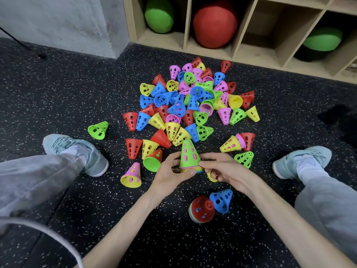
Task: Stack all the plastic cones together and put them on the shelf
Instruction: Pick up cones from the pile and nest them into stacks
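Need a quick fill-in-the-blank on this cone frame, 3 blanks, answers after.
1. Both hands hold a small stack whose top cone is ____ in colour.
2. The shelf cubby just right of the green ball holds a ____ ball.
3. Near the right forearm, a blue cone lies beside a second stack topped by a ____ cone.

Missing words: green; red; red

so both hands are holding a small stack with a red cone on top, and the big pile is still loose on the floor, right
Not quite: the top cone of the stack is green, not red, as the head view shows. The rest holds: the left hand and right hand both hold it, and the big pile lies loose on the floor.
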Demonstrator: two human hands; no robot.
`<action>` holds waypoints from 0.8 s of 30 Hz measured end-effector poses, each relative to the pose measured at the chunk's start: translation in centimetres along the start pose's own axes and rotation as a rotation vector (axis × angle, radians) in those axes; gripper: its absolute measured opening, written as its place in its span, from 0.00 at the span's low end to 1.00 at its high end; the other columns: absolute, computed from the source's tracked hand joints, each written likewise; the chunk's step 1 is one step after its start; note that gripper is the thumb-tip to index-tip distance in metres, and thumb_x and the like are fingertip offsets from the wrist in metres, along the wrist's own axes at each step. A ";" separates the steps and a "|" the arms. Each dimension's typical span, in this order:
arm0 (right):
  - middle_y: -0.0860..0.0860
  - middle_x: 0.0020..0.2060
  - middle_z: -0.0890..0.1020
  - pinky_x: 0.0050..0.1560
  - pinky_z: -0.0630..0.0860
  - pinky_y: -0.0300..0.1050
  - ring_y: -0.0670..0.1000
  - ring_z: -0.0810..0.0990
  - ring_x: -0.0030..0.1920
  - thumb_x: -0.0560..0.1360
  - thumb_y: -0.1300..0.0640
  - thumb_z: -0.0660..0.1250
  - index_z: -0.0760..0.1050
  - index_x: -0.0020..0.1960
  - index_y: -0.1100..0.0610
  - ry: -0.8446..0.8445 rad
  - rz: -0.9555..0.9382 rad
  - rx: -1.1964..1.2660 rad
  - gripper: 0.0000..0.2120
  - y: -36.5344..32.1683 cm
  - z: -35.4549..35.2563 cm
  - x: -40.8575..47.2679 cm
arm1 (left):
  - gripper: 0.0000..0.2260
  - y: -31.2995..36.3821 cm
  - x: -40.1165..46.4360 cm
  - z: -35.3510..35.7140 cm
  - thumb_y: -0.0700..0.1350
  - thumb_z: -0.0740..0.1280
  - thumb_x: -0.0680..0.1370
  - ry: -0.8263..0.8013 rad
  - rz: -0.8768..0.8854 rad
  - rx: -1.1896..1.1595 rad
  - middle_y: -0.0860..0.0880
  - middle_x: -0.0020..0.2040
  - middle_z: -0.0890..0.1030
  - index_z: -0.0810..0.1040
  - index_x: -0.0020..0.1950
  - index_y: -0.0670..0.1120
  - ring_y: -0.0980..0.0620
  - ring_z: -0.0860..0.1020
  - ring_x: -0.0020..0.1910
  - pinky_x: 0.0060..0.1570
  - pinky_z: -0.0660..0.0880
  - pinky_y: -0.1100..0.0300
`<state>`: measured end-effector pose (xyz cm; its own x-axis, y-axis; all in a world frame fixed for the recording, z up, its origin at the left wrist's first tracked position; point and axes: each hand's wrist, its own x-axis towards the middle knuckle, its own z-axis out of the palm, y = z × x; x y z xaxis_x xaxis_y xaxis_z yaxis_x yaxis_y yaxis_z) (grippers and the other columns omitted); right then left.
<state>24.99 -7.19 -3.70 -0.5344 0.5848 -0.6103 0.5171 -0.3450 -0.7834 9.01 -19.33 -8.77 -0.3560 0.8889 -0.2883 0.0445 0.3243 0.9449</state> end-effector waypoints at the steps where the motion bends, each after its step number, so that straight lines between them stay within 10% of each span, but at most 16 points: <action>1: 0.46 0.30 0.77 0.26 0.66 0.34 0.43 0.72 0.29 0.77 0.57 0.73 0.81 0.62 0.49 0.003 -0.003 -0.025 0.14 0.1 0.0 0.1 | 0.27 -0.1 0.0 0.1 0.49 0.79 0.74 0.014 -0.004 -0.005 0.53 0.58 0.84 0.73 0.70 0.56 0.56 0.82 0.55 0.48 0.73 0.73; 12: 0.53 0.56 0.85 0.55 0.83 0.52 0.54 0.84 0.58 0.76 0.55 0.75 0.81 0.61 0.54 -0.030 -0.031 0.152 0.14 1.6 -0.2 1.2 | 0.22 -0.6 -0.4 1.7 0.52 0.75 0.75 0.138 -0.024 -0.196 0.53 0.58 0.83 0.76 0.68 0.53 0.58 0.82 0.55 0.56 0.78 0.64; 24: 0.48 0.53 0.86 0.55 0.82 0.44 0.48 0.85 0.53 0.79 0.55 0.71 0.82 0.59 0.50 0.010 -0.176 -0.112 0.09 0.4 -4.4 3.4 | 0.35 -2.3 1.0 2.0 0.56 0.81 0.65 0.049 -0.168 -0.446 0.45 0.57 0.86 0.75 0.70 0.54 0.48 0.83 0.60 0.68 0.75 0.50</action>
<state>26.30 -2.14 -5.53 -0.6164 0.6365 -0.4636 0.4881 -0.1531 -0.8592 10.42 -18.51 -11.57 -0.3683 0.8161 -0.4454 -0.4189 0.2820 0.8631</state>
